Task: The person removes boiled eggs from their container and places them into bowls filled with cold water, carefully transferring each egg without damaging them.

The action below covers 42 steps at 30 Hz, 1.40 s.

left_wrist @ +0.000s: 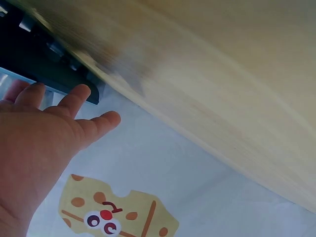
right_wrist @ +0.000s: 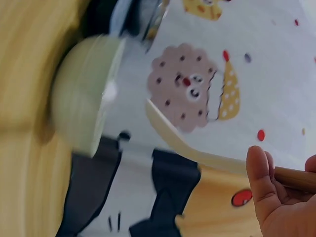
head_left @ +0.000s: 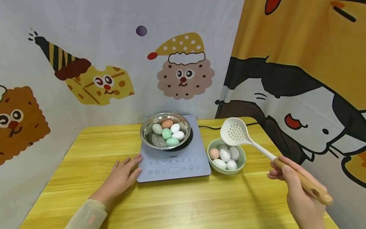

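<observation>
Spoon (head_left: 266, 152): cream-white, its broad rounded head (head_left: 235, 131) pierced with small holes, neck slim and pale, handle (head_left: 311, 187) of light wood with a dark oval mark near the end. Right grip (head_left: 304, 194) is curled round the handle near the neck, pinching it between thumb and fingers. Head lies ahead and to the left of that grip; in the head view it overlaps the far rim of a pale green bowl (head_left: 242, 160), and the right wrist view shows it raised, apart from the rim.

Green bowl, left of the right grip, contains six visible eggs (head_left: 225, 155): one pinkish, the others white to grey. It stands on a yellow wood-grain surface (head_left: 183, 206), just beside a grey-blue cooker (head_left: 174, 162).

Steel bowl (head_left: 158, 140), ahead and to the right of the left grip (head_left: 123, 173), sits on the cooker. Six eggs show inside: one orange-brown, one greyish, two green, two white; part of the bottom is bare.

Left grip: fingers spread, tips touching the cooker's left edge.
</observation>
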Motion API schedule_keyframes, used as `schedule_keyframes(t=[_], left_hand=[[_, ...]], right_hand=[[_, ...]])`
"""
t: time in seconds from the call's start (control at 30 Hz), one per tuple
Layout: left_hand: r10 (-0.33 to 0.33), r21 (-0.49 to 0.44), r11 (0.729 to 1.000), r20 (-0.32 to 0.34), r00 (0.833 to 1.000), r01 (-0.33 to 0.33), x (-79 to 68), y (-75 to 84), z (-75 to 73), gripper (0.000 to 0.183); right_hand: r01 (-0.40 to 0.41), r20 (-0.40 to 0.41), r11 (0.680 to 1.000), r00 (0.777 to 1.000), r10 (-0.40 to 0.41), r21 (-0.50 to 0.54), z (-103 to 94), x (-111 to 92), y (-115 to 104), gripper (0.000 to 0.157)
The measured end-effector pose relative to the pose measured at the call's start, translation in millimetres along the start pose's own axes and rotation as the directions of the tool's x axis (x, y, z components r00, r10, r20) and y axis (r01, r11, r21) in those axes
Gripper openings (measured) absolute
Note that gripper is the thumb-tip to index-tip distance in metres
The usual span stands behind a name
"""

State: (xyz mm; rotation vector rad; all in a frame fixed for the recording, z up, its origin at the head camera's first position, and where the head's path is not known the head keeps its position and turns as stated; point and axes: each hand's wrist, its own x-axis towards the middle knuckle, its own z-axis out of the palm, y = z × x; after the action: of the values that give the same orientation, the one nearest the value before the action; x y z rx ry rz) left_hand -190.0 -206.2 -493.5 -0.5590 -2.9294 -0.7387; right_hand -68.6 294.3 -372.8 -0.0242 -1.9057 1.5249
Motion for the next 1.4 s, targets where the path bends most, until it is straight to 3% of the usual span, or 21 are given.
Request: schedule_keyframes(t=[0.07,0.17,0.23,0.3,0.37,0.4,0.47,0.57,0.63,0.7,0.73,0.8,0.83,0.9,1.0,1.07,1.13,1.2,1.3,1.37,1.4], left_hand=[[-0.003,0.004,1.0,0.003,1.0,0.003,0.3,-0.5,-0.4,0.054],[-0.007,0.009,1.0,0.007,1.0,0.007,1.2,-1.7,-1.4,0.054],[-0.012,0.013,1.0,0.01,1.0,0.012,1.8,-2.8,-1.9,0.054],[-0.007,0.016,1.0,0.006,1.0,0.007,2.2,-3.3,-2.7,0.054],[-0.003,0.016,1.0,0.001,1.0,0.003,2.5,-3.6,-2.7,0.053],[0.0,0.018,1.0,-0.002,1.0,0.0,2.3,-3.6,-2.4,0.053],[0.005,0.015,1.0,-0.006,1.0,-0.005,2.1,-3.3,-1.2,0.052],[0.007,0.007,1.0,-0.001,1.0,-0.007,1.6,-2.7,1.8,0.053],[0.006,0.003,1.0,0.004,1.0,-0.006,1.5,-2.5,3.3,0.053],[0.009,0.003,1.0,0.002,1.0,-0.009,1.3,-2.8,3.8,0.053],[0.009,0.004,1.0,-0.001,1.0,-0.009,1.2,-2.9,3.4,0.053],[0.009,0.008,1.0,-0.012,1.0,-0.009,1.0,-3.0,1.5,0.053],[0.009,0.011,1.0,-0.017,1.0,-0.009,0.9,-3.3,0.3,0.052],[0.007,0.015,1.0,-0.023,1.0,-0.007,0.2,-3.1,-1.8,0.052],[0.005,0.014,1.0,-0.021,1.0,-0.005,-0.2,-1.7,-2.7,0.052],[0.008,0.008,1.0,-0.016,1.0,-0.008,-0.5,-0.8,-1.8,0.052],[0.011,0.008,1.0,-0.012,1.0,-0.011,-0.8,0.0,-0.1,0.053],[0.006,0.009,1.0,-0.012,1.0,-0.006,-1.3,-0.6,2.2,0.053],[0.0,0.01,1.0,-0.015,1.0,0.0,-2.5,-1.0,3.6,0.052],[-0.007,0.004,1.0,-0.02,1.0,0.007,-3.0,-1.3,3.5,0.052],[-0.009,0.002,1.0,-0.023,1.0,0.01,-3.3,-0.8,2.6,0.052]], right_hand=[[0.046,0.061,0.988,0.997,-0.056,0.145,9.9,3.9,-1.3,0.029],[0.115,0.162,0.936,0.971,-0.177,0.333,29.9,10.5,-1.9,0.029],[0.157,0.222,0.89,0.936,-0.272,0.428,46.4,16.0,-1.3,0.03],[0.203,0.266,0.867,0.898,-0.351,0.456,65.4,21.7,-1.9,0.031],[0.296,0.299,0.853,0.845,-0.444,0.429,85.2,29.5,-2.1,0.03],[0.355,0.318,0.844,0.81,-0.493,0.403,94.6,33.5,-2.1,0.029],[0.52,0.36,0.798,0.712,-0.602,0.307,111.8,43.1,-1.5,0.024],[0.729,0.445,0.662,0.542,-0.713,0.174,129.4,56.9,-2.5,0.031],[0.817,0.506,0.559,0.425,-0.75,0.143,135.3,65.1,-3.9,0.041],[0.845,0.569,0.512,0.348,-0.745,0.153,137.4,71.5,-5.8,0.043],[0.853,0.599,0.5,0.324,-0.732,0.149,137.8,74.3,-6.6,0.042],[0.851,0.653,0.504,0.3,-0.696,0.146,138.6,79.1,-7.5,0.04],[0.843,0.675,0.519,0.299,-0.674,0.145,139.6,80.8,-7.3,0.037],[0.81,0.709,0.57,0.32,-0.628,0.138,142.6,82.8,-4.7,0.031],[0.738,0.716,0.653,0.364,-0.595,0.168,149.4,81.2,3.8,0.026],[0.674,0.699,0.71,0.409,-0.587,0.202,153.8,77.4,11.4,0.026],[0.581,0.681,0.777,0.467,-0.563,0.243,157.5,72.5,18.6,0.025],[0.447,0.674,0.854,0.547,-0.496,0.266,161.3,67.7,24.1,0.025],[0.14,0.684,0.96,0.678,-0.271,0.242,167.5,62.6,29.0,0.027],[-0.081,0.677,0.976,0.731,-0.081,0.204,172.2,61.2,30.6,0.032],[-0.177,0.669,0.968,0.743,0.013,0.177,174.2,60.9,31.3,0.035]])
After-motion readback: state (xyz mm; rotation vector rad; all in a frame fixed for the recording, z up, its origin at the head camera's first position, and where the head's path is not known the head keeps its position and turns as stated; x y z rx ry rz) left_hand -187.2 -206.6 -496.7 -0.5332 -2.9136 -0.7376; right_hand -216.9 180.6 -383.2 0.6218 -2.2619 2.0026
